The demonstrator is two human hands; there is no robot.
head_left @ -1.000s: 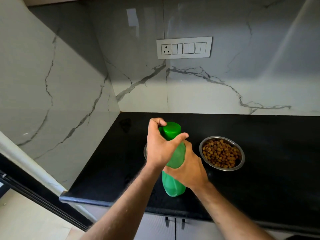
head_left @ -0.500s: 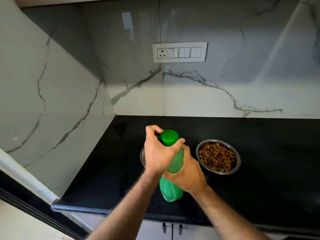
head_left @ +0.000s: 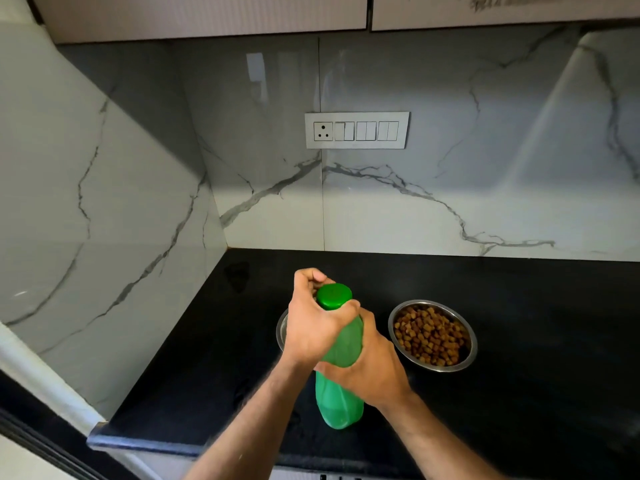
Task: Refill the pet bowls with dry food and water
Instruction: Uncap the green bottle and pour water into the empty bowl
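**Q:** Grip on the cap — what does the figure show?

**A:** My left hand [head_left: 313,327] is clenched round the round green screw cap [head_left: 334,296] of the translucent green plastic bottle [head_left: 341,393], thumb in front, fingers curled behind. My right hand [head_left: 372,367] is wrapped round the bottle's waist, so the body cannot turn while the cap is twisted. The bottle stands upright near the front edge of the polished black stone counter [head_left: 536,358]; I cannot tell whether its base rests on the stone or hangs just above it.

**Q:** Why is the cap the step in hand?

**A:** The round steel bowl heaped with brown kibble [head_left: 433,336] sits just right of the bottle, so the dry food looks done. The second steel bowl [head_left: 282,330] shows only a sliver of rim behind my left wrist; its contents are hidden. I judge water is what remains, and the cap is on.

**Q:** What surrounds the work, and what obstructs it?

**A:** White marble-patterned wall panels [head_left: 415,216] meet in a corner at left; a white socket-and-switch plate [head_left: 356,130] sits well above the counter. My own forearm covers the target bowl, so pouring will call for lifting clear first. The filled bowl is close enough that a careless tilt could wet the kibble.
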